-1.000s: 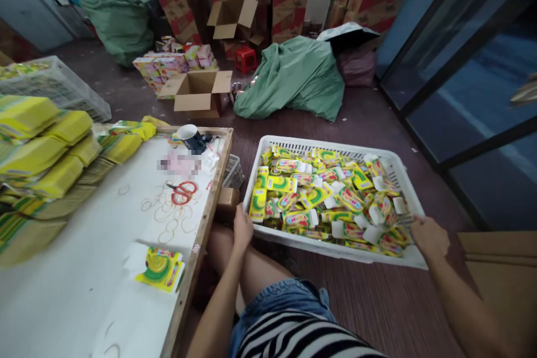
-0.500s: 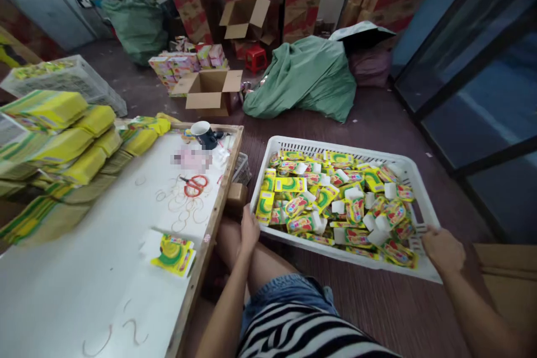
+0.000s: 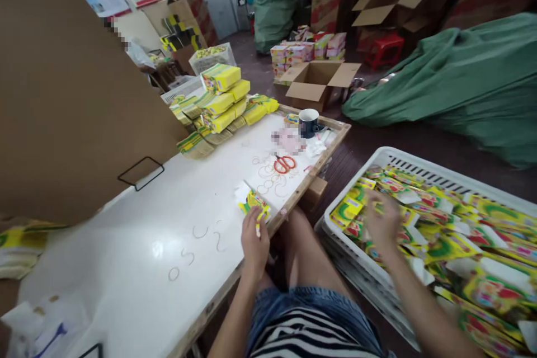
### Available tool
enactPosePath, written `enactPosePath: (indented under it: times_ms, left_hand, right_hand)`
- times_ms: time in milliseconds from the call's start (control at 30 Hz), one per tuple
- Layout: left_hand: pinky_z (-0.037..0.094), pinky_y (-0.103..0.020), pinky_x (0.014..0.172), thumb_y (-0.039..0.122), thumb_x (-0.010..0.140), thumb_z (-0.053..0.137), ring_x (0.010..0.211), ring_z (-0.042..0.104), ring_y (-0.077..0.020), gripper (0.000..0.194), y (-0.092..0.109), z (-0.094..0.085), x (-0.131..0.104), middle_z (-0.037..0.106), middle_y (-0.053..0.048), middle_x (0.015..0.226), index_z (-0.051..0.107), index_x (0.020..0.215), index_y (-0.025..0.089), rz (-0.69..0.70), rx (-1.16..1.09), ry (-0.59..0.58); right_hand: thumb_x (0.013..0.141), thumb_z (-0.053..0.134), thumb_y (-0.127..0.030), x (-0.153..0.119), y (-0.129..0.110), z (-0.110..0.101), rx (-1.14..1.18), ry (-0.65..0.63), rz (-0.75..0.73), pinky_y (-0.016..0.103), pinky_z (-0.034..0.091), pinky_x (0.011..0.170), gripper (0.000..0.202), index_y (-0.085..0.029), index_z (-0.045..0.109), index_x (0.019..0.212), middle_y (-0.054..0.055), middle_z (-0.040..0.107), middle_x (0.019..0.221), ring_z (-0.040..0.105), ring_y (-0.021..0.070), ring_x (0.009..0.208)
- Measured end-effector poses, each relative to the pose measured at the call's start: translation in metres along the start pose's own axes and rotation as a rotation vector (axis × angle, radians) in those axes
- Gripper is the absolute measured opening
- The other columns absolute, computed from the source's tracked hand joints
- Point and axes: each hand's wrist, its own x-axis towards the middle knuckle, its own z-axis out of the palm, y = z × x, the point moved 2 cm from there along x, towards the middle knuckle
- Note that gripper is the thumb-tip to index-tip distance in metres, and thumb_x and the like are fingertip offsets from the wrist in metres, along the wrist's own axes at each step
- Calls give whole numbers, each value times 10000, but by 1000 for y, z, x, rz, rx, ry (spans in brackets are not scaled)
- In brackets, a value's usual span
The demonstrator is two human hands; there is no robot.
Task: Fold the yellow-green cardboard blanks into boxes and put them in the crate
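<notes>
My left hand (image 3: 255, 243) is closed on a small yellow and green carton (image 3: 253, 201) at the right edge of the white table (image 3: 155, 224). Over the left side of the white basket (image 3: 390, 154), my right hand (image 3: 382, 221) is blurred, its fingers among the cartons, and whether it grips one is unclear. Many yellow, green and red cartons (image 3: 453, 246) with white flaps fill that basket. Orange-handled scissors (image 3: 285, 164) and loose rubber bands (image 3: 268, 179) lie on the table beyond my left hand.
A dark mug (image 3: 309, 124) stands at the table's far corner. Yellow bundles (image 3: 224, 95) are stacked on its far side. A large cardboard sheet (image 3: 79, 95) rises at left. Beyond are an open box (image 3: 314, 81), a red stool (image 3: 385, 50) and a green sack (image 3: 457, 78).
The view has swung left. Both hands have let go of the basket's rim; my left hand has moved onto the carton on the table, my right over the basket's contents. The basket appears closer.
</notes>
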Motion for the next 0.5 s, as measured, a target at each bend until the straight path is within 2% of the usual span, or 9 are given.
enactPosePath:
  times_ms: [33,100,133,167,200,267,367,433,500]
  left_hand:
    - [394,-523,1095,211,903,488,1264,537,-286,318,-10,-7,4,620,-163,1285,630,1182,156,-53,69,-8]
    - [377,-536,1110,196,888,481,1305,504,-309,350,-27,-11,7,576,-187,1348,626,1199,126,-137,146,-87]
    - [373,-533,1116,190,886,473,1318,493,-311,356,-33,-10,6,561,-186,1369,629,1199,124,-165,157,-131]
    - [370,-525,1122,187,888,462,1326,486,-307,359,-38,-9,4,553,-179,1383,633,1198,127,-183,155,-166]
    - [367,-515,1127,188,893,451,1329,483,-300,360,-41,-8,2,547,-170,1393,637,1196,133,-195,144,-189]
    - [359,-503,1135,198,898,446,1330,483,-291,356,-42,-7,-3,542,-157,1402,644,1189,142,-211,107,-205]
    - [359,-497,1132,217,877,508,1323,491,-289,319,-38,-11,-6,557,-142,1389,657,1154,167,-240,0,-173]
    - [381,-488,1112,246,861,564,1277,533,-280,291,-34,-18,-5,605,-137,1321,652,1130,182,-279,-120,-73]
    - [427,-452,1068,300,854,610,1194,589,-250,294,-31,-28,-1,645,-119,1241,627,1128,194,-351,-309,80]
  right_hand:
    - [968,359,-244,-1,-41,31,56,-128,-88,417,469,809,366,-147,712,963,191,690,905,630,267,892]
    - [912,507,-272,-8,-112,83,89,-262,-181,377,453,855,235,-178,712,976,132,704,940,621,245,919]
    - [878,567,-288,-14,-139,104,80,-347,-198,404,440,870,215,-161,713,970,139,702,941,611,269,934]
    - [864,590,-292,-21,-158,121,38,-508,-191,438,417,903,212,-142,707,958,159,692,970,594,293,979]
    - [834,625,-276,-27,-172,132,35,-557,-191,451,410,908,186,-132,707,918,167,689,958,589,306,983]
    - [808,640,-215,-34,-183,143,32,-635,-169,481,393,923,140,-112,695,886,192,679,972,576,330,1016]
    - [824,594,-148,-36,-179,141,104,-633,-133,469,407,924,115,-121,674,903,182,686,984,589,312,1017]
    - [872,541,-170,-35,-174,136,170,-636,-110,408,456,881,129,-145,656,925,137,705,958,628,257,944]
    - [912,501,-231,-37,-171,129,303,-642,-56,340,506,792,159,-160,634,962,100,718,925,658,207,845]
